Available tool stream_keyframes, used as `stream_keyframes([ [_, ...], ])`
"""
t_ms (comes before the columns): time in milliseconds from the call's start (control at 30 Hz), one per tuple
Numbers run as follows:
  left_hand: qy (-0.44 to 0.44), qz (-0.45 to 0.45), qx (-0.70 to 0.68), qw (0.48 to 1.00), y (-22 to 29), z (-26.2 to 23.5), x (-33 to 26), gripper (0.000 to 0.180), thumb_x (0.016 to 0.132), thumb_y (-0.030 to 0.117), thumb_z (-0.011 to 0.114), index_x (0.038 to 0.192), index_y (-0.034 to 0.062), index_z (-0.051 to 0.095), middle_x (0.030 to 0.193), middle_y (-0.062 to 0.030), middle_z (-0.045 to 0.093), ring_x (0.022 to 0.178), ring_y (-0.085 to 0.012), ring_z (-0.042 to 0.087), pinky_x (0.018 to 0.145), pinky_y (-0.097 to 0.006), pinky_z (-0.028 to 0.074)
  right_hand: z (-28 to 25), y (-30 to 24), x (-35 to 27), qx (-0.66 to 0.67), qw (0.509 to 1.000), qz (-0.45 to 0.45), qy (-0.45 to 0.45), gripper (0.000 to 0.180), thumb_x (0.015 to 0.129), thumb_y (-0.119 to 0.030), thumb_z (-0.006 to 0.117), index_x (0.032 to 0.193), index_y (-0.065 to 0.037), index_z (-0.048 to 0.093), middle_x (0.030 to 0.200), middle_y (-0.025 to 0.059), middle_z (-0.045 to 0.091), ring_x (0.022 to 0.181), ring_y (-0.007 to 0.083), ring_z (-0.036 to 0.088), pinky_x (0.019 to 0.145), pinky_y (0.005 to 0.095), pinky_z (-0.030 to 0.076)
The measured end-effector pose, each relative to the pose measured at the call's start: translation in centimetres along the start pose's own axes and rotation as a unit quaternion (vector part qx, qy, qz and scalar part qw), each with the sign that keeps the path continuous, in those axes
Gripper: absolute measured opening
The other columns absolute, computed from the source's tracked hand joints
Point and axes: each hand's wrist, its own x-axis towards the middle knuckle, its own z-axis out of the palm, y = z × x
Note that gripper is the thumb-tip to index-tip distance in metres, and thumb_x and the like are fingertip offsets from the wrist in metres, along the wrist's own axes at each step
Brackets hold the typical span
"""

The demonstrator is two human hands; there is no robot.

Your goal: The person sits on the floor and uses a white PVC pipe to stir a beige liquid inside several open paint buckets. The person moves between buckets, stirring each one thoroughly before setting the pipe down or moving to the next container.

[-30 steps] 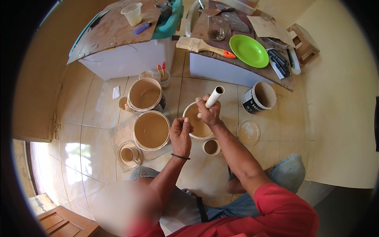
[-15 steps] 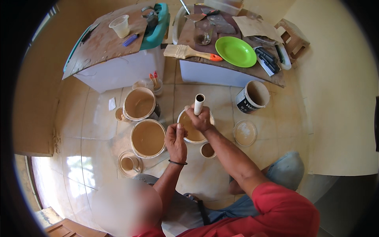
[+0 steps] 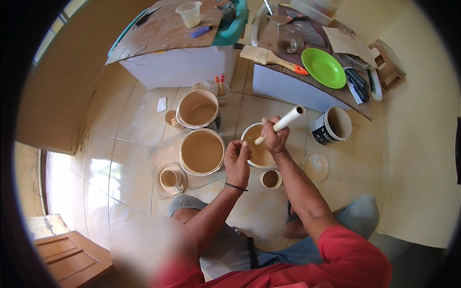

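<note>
My right hand [image 3: 275, 136] is wrapped round a white hollow pipe [image 3: 291, 118]. The pipe tilts, its open upper end leaning to the right and its lower end showing over a white bucket [image 3: 246, 130] of light-brown liquid [image 3: 261, 152]. At that bucket's left rim my left hand [image 3: 237, 161] is closed, thumb up and fingers curled against the edge; the fingertips are partly hidden. Left of this hand stands a second bucket [image 3: 202, 151] full of similar brown liquid. Just below the first bucket is a small cup [image 3: 271, 179] with a darker brown inside.
Behind the second bucket stands another bucket [image 3: 198, 108]. A mug [image 3: 170, 179] on a round lid sits at left. To the right are a black-and-white bucket [image 3: 331, 126] and a round lid [image 3: 316, 167]. Two covered boxes stand behind, one bearing a wide brush [image 3: 273, 60] and a green plate [image 3: 323, 68].
The pipe has gone from nearly upright to leaning right, and its lower end now shows above the liquid. My left hand stays at the bucket rim. The whole view has shifted.
</note>
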Motion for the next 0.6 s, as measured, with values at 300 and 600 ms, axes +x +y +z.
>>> stream_keyframes([
  [300,0.148,-0.323,0.027,0.934,-8.1,-3.2,-3.2,0.072,0.092,0.030,0.071,0.149,0.0049,0.036,0.136,-0.0134,0.052,0.125,-0.0276,0.050,0.101,-0.051,0.043,-0.6,-2.2,-1.9,-0.047,0.992,0.115,0.028,0.027,0.094,-0.011,0.069,0.074,-0.009,0.051,0.058,-0.0036,0.047,0.049,0.0064,0.045,0.045,0.0274,0.037],
  [600,0.092,-0.345,-0.131,0.925,-7.0,-1.6,0.0,0.087,0.096,0.065,0.057,0.161,0.0148,0.028,0.169,-0.0113,0.023,0.155,-0.0308,0.019,0.123,-0.058,0.015,-2.5,-1.0,0.5,-0.046,0.999,-0.009,0.008,0.032,0.096,-0.008,0.065,0.071,-0.009,0.044,0.058,-0.0025,0.043,0.048,0.0073,0.040,0.046,0.0284,0.039],
])
